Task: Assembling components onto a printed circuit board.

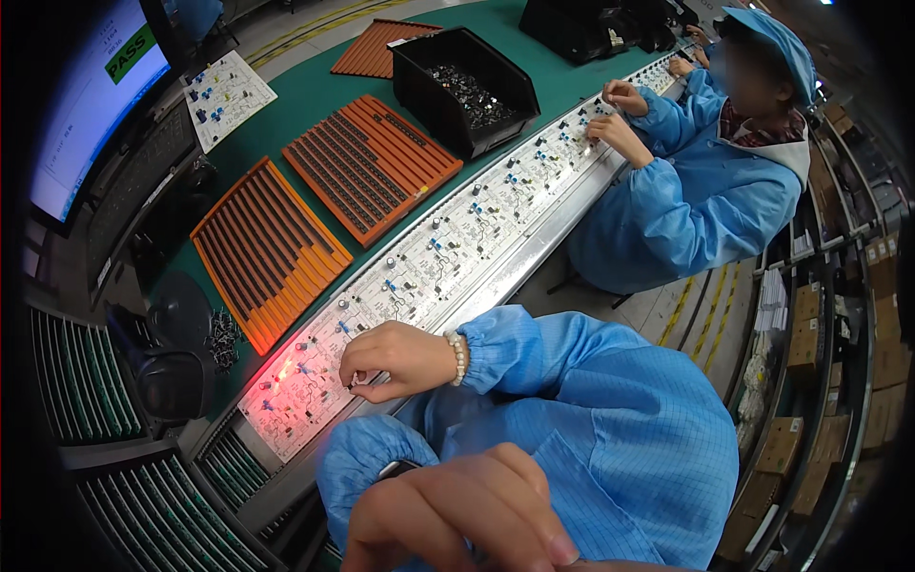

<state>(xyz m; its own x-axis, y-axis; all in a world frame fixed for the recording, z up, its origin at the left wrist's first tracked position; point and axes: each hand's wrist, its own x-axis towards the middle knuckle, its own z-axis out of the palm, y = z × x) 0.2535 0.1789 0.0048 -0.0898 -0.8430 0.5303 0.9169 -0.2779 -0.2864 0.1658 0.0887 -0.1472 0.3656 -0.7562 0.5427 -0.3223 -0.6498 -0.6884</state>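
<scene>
A row of white circuit boards (448,250) with blue, black and green components runs diagonally along a metal rail. My right hand (405,357), with a beaded bracelet at its wrist, is over the near boards. Its thumb and fingertips pinch together around a small dark component (352,386), just above or touching the board. Red light falls on the board (291,400) to the left of this hand. Large and close, my left hand (443,510) is at the lower edge with a dark watch behind it. Its fingers are curled; whatever they hold is hidden.
Orange trays (224,234) of black parts and a black bin (419,81) stand on the green table (324,86). Loose parts (224,340) lie near a monitor (100,100). Racks (81,377) hold boards at left. A co-worker (691,205) handles farther boards; boxes (782,445) fill shelves at right.
</scene>
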